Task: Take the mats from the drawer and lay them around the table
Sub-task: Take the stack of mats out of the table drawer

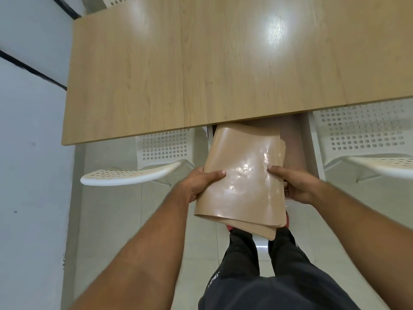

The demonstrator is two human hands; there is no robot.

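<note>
Here, white perforated chairs (pixel 138 173) sit partly under a glossy wooden table (pixel 223 63).

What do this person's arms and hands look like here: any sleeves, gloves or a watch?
The left hand and right hand are ungloved. The left forearm and right forearm are uncovered to the frame's edge: no sleeve, watch or wristband shows. Lower down, black trousers with a small white mark show.

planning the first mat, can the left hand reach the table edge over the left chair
Probably yes: the left hand is near the table edge with only the white chair between, though it grips the mats.
</note>
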